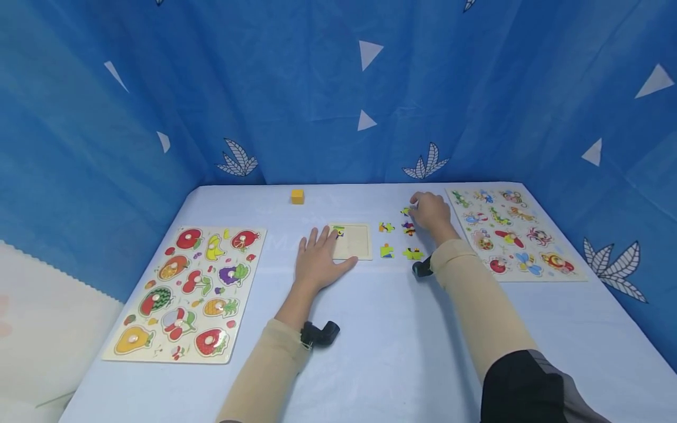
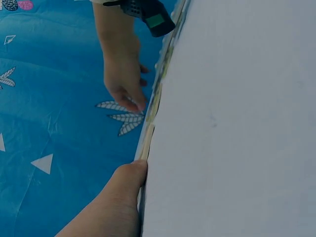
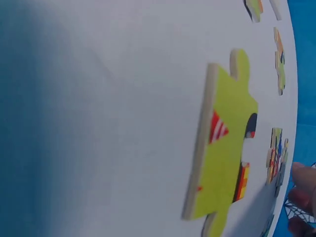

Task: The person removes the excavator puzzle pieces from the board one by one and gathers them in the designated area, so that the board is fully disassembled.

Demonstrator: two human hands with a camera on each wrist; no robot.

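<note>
My left hand (image 1: 317, 261) lies with straight fingers across the left side of a small wooden puzzle tray (image 1: 359, 256). One puzzle piece (image 1: 339, 232) sits in the tray's upper left corner, partly covered by the fingers. My right hand (image 1: 431, 212) reaches over the table, its bent fingers beside the farthest yellow-green puzzle piece (image 1: 405, 211). In the right wrist view its fingertips (image 3: 302, 193) appear just above the pieces, with nothing visible between them. Just below the right hand lies a multicoloured piece (image 1: 408, 228); a larger yellow-green piece (image 3: 222, 148) fills the right wrist view's middle.
More loose pieces (image 1: 386, 251) lie right of the tray. A fruit puzzle board (image 1: 174, 352) is on the left, an animal puzzle board (image 1: 520, 276) at the right. A yellow cube (image 1: 298, 197) stands at the back, before a blue curtain (image 1: 317, 88).
</note>
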